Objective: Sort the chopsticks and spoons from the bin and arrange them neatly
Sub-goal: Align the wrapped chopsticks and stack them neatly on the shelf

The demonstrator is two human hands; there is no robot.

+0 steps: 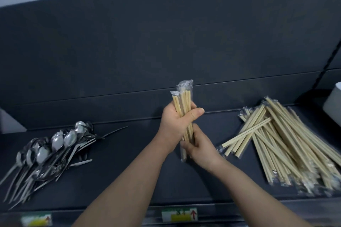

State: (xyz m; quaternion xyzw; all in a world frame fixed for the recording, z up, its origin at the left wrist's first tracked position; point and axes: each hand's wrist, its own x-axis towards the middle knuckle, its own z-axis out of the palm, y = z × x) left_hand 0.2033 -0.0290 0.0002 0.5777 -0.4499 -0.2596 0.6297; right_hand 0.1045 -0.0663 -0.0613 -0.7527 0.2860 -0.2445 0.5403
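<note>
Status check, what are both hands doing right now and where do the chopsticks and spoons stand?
Left hand and right hand both shut on chopstick bundle, held upright. Chopstick pile right, spoon pile left. Nothing in the way.

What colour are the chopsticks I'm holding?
Pale, light-tan wood in clear plastic wrappers: the held chopsticks, seen in the head view.
</note>
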